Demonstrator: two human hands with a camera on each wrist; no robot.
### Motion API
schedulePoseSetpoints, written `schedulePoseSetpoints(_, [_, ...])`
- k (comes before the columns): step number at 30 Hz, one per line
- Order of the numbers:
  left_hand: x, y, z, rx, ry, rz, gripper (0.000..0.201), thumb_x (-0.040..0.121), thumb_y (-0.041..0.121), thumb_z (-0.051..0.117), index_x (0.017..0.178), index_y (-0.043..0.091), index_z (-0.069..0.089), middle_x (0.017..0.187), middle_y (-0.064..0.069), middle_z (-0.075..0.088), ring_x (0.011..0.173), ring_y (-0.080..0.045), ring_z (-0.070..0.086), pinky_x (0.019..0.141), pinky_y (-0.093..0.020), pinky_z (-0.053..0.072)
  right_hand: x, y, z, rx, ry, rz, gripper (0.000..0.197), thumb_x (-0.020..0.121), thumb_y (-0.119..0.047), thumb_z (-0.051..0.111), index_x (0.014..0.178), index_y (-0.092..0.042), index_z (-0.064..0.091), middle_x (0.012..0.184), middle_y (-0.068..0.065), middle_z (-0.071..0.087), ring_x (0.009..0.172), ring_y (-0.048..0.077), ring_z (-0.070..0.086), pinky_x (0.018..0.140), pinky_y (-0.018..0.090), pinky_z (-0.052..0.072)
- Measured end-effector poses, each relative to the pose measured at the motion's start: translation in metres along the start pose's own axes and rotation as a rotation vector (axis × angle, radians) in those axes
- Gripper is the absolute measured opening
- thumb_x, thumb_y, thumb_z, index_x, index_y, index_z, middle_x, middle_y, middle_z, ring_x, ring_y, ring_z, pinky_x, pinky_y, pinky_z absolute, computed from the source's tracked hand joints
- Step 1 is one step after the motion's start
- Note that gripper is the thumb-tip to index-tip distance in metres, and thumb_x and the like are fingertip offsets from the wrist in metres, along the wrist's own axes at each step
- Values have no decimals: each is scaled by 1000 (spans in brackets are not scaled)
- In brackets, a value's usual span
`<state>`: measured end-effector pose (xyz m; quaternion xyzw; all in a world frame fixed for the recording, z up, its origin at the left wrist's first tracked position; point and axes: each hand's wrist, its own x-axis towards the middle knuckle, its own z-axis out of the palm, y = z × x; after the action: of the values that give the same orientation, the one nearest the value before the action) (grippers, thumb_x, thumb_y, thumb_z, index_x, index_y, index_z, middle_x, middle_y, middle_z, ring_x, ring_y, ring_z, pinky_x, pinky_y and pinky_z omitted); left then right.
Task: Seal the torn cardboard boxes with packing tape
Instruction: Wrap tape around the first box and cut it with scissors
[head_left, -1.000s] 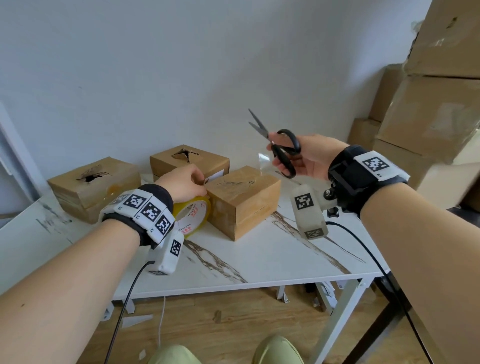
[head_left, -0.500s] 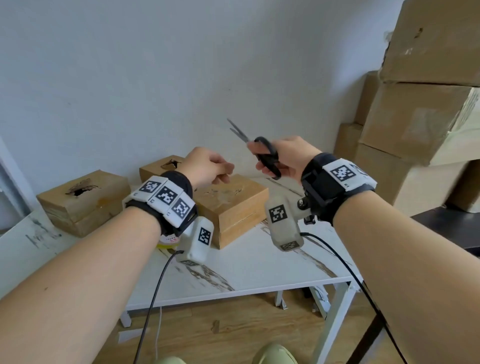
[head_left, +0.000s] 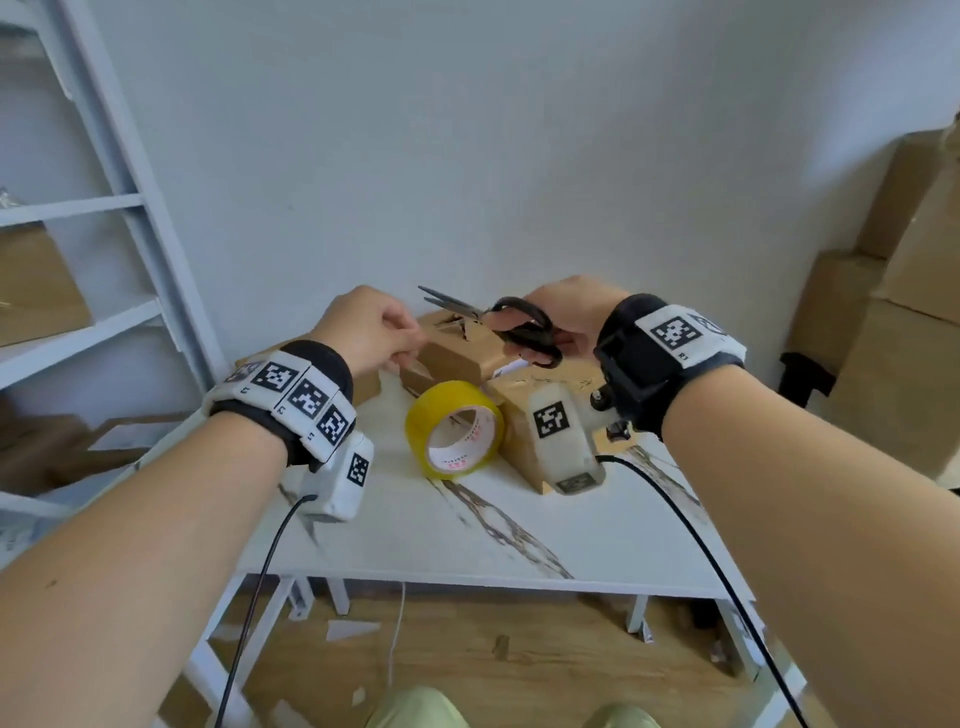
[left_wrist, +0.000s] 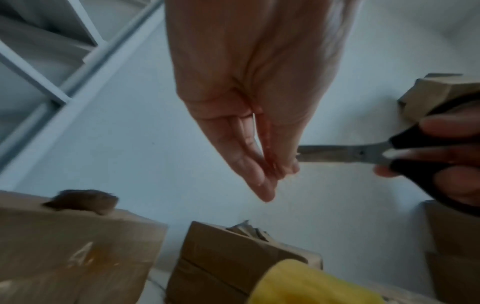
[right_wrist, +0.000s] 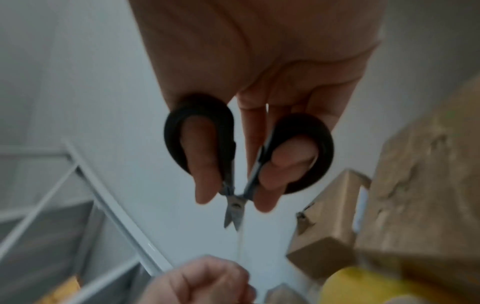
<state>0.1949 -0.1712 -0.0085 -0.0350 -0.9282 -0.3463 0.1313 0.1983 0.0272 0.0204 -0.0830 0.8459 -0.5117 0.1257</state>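
My left hand (head_left: 402, 353) is raised over the table and pinches the end of a clear tape strip (right_wrist: 240, 242) between thumb and fingers (left_wrist: 275, 170). The yellow tape roll (head_left: 454, 428) stands on edge just below it. My right hand (head_left: 550, 338) grips black-handled scissors (head_left: 519, 327), with thumb and fingers through the loops (right_wrist: 244, 154). The blades (left_wrist: 337, 154) point left, slightly apart, with their tips close to my left fingertips. A torn cardboard box (head_left: 457, 343) sits behind the roll, and another box (head_left: 519, 410) lies to its right.
A third box with a ragged hole (left_wrist: 78, 236) is at the left, mostly hidden behind my left wrist in the head view. White shelving (head_left: 130, 218) stands at the left. Large stacked cartons (head_left: 909, 312) stand at the right. The white marble-patterned table (head_left: 467, 545) lies below.
My left hand left the tape roll and rose, pinching the tape end. The scissors moved left towards it. The view swung left, and the roll now shows clearly.
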Motion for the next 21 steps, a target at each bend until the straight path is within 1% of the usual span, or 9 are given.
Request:
schedulePoseSetpoints(2, [0, -21, -15, 99, 136, -42, 12, 85, 4, 62, 81, 12, 70, 79, -3, 70, 68, -9, 66, 64, -14, 47, 4, -3, 3, 69, -59, 2, 28, 93, -19, 56, 68, -7, 53, 58, 9, 53, 45, 16, 37, 46, 21, 30])
schedulePoseSetpoints(4, [0, -47, -34, 141, 304, -129, 18, 85, 2, 57, 86, 14, 70, 93, -5, 70, 86, -20, 62, 78, -23, 44, 8, 0, -5, 9, 8, 47, 29, 93, -21, 56, 67, -8, 52, 54, 7, 54, 42, 15, 38, 43, 20, 30])
schedulePoseSetpoints(6, [2, -65, -51, 83, 353, -193, 18, 85, 3, 58, 93, 16, 69, 101, -5, 67, 89, -19, 58, 80, -26, 43, 13, 6, -12, -36, 100, 72, 28, 93, -24, 57, 70, -8, 54, 56, 8, 57, 42, 16, 42, 42, 22, 32])
schedulePoseSetpoints(10, [-1, -66, -42, -131, 218, -185, 21, 77, 2, 71, 93, 15, 68, 96, -2, 64, 89, -17, 58, 73, -24, 44, 23, 7, 5, 179, 247, 50, 24, 84, -24, 69, 67, -10, 60, 59, 10, 60, 43, 16, 49, 50, 25, 39])
schedulePoseSetpoints(12, [-3, -68, -29, -153, 158, -183, 29, 73, -1, 73, 96, 15, 67, 98, -1, 63, 92, -16, 57, 77, -24, 42, 28, -1, 21, 206, 224, 23, 24, 83, -23, 71, 67, -9, 60, 51, 7, 60, 36, 12, 49, 50, 24, 40])
schedulePoseSetpoints(14, [-8, -79, -18, -100, 19, -214, 38, 71, 3, 77, 104, 17, 65, 103, 2, 60, 97, -14, 54, 82, -25, 39, 32, -11, 35, 200, 195, 15, 23, 83, -22, 70, 68, -8, 60, 45, 4, 60, 37, 12, 49, 51, 23, 41])
schedulePoseSetpoints(17, [-20, -103, -2, -28, -170, -279, 33, 72, 9, 79, 102, 12, 66, 101, -2, 64, 95, -18, 58, 83, -28, 45, 37, -21, 51, 175, 124, 11, 26, 86, -24, 67, 69, -8, 56, 45, 3, 59, 46, 15, 49, 54, 23, 41])
schedulePoseSetpoints(19, [-29, -117, 8, -21, -195, -298, 25, 75, 11, 78, 98, 9, 69, 102, -8, 68, 94, -22, 62, 86, -31, 50, 40, -24, 63, 174, 100, 17, 27, 87, -24, 65, 68, -8, 54, 55, 7, 60, 53, 18, 48, 57, 24, 39])
schedulePoseSetpoints(21, [-31, -127, 11, 24, -177, -285, 20, 76, 16, 77, 95, 12, 70, 101, -4, 67, 97, -20, 61, 86, -29, 48, 43, -25, 74, 160, 88, 22, 29, 87, -24, 65, 66, -8, 54, 59, 8, 58, 54, 18, 47, 59, 24, 38])
